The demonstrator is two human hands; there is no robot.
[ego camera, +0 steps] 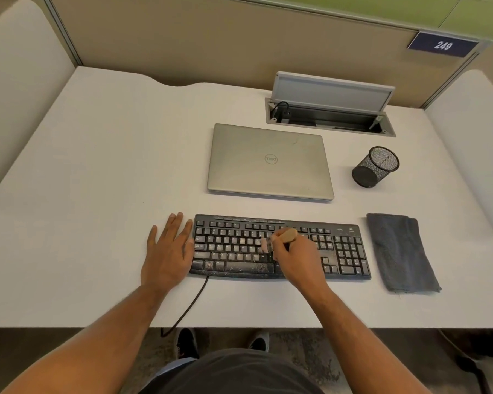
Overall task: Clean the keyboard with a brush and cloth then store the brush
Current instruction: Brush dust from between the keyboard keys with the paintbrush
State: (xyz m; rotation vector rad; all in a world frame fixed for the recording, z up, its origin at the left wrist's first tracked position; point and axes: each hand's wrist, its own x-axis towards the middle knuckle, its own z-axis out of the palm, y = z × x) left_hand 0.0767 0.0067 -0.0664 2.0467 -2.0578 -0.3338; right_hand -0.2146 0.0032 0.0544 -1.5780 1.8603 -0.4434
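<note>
Behind the keyboard [279, 247] lay a closed silver laptop [269, 162]; right of it sat a folded grey cloth [400, 253], with a black mesh cup [375, 166] farther back. On its dusty black keys the right hand [295, 258] gripped a wooden brush [279, 237], bristles touching mid-keys. Flat at its left edge rested the left hand [167, 251], fingers straight, slightly spread.

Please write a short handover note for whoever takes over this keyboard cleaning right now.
Hands: right hand grips the brush, bristles on the middle keys. Left hand lies flat on the desk, fingers against the keyboard's left edge.
Things: keyboard in front of the closed laptop; folded cloth to its right, untouched; mesh cup beyond, empty.
Done: brushing under way; dust shows on the spacebar row.
Left: finish brushing, wipe with the cloth, store the brush, probably in the cup.
</note>
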